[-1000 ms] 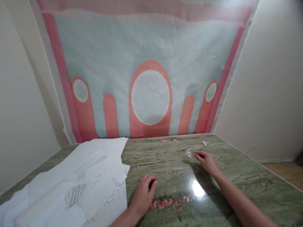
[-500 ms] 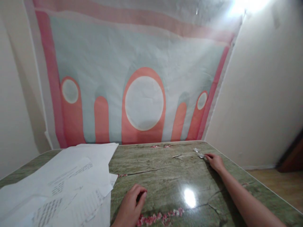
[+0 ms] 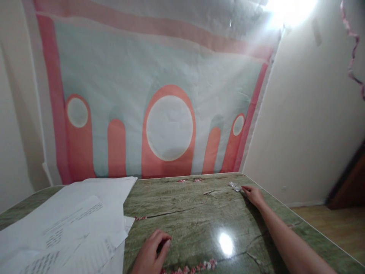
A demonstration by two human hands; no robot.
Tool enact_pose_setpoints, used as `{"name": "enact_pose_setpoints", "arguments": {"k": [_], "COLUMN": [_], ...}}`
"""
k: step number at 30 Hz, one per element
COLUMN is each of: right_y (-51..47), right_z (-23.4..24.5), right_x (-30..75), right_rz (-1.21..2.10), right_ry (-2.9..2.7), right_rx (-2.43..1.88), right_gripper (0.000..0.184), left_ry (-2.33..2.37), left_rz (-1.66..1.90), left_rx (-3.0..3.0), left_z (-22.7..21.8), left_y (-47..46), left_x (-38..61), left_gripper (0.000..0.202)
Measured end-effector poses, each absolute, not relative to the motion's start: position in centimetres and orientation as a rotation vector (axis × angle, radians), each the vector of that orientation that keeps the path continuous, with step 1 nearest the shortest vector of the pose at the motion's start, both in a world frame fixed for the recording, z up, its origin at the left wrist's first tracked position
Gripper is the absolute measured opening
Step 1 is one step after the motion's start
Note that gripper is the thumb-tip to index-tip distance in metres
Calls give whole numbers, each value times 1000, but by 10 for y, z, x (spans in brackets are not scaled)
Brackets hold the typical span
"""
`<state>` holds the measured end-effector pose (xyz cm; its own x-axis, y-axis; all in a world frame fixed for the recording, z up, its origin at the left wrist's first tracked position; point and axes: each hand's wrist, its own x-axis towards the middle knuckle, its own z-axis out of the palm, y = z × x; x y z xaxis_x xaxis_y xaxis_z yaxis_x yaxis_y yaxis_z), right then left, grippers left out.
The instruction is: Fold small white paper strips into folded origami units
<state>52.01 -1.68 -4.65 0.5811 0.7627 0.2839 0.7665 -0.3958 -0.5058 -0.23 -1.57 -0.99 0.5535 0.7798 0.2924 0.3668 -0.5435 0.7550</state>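
My right hand (image 3: 253,195) reaches to the far right part of the table (image 3: 182,198). Its thumb and fingers are pinched together at the edge of a small, crumpled white piece (image 3: 235,187), which looks like paper or thin plastic. My left hand (image 3: 152,251) rests near the front of the table, fingers curled toward the thumb, with nothing visible in it. Beside it on the left lies a spread of white paper sheets (image 3: 85,213), some with printed lines.
The glossy table top has a green wood-grain pattern with printed pink blossoms (image 3: 196,266). Behind it hangs a pale backdrop (image 3: 131,68) with coral arch shapes. A white wall (image 3: 302,114) and wooden floor (image 3: 316,220) lie beyond the right edge.
The white piece at my right hand has moved left, up against the other white bit beyond it. My left hand stays curled in place. The view has shifted slightly right.
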Motion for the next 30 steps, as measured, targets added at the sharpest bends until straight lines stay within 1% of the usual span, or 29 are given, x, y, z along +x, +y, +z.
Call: {"name": "enact_pose_setpoints", "arguments": {"k": [6, 10, 11, 12, 17, 19, 21, 24, 26, 30], "right_y": [-23, -23, -25, -28, -68, -86, -101, -114, -116, -111], "right_z": [-33, -25, -24, -23, -12, -5, 0, -1, -9, -29], "right_x": [483, 421, 401, 379, 270, 234, 207, 184, 180, 182], "right_rz": [-96, -65, -35, 4, 212, 345, 480, 537, 522, 533], "right_ry": [-1172, -1346, -1415, -1490, -1799, -1913, -1973, -2049, -2067, -2075], "right_rx": [-2106, -1923, -1865, -1809, -1577, -1499, -1470, -1418, -1362, -1307], "right_gripper": [29, 26, 21, 21, 22, 27, 29, 26, 25, 24], "left_ry": [933, 936, 937, 936, 926, 926, 934, 968, 983, 1038], "left_rz": [819, 811, 816, 823, 821, 816, 825, 824, 767, 565], "left_rx": [2167, 2179, 2178, 2180, 2219, 2229, 2238, 2269, 2314, 2433], "left_z": [-7, -6, -5, -5, -5, -7, -8, -6, -2, 17], "left_y": [-16, -18, -18, -18, -18, -19, -20, -25, -29, -36], "left_x": [-2, -2, -3, -3, -3, -2, -2, -3, -6, -18], "left_gripper": [26, 28, 27, 26, 21, 19, 17, 15, 19, 32]}}
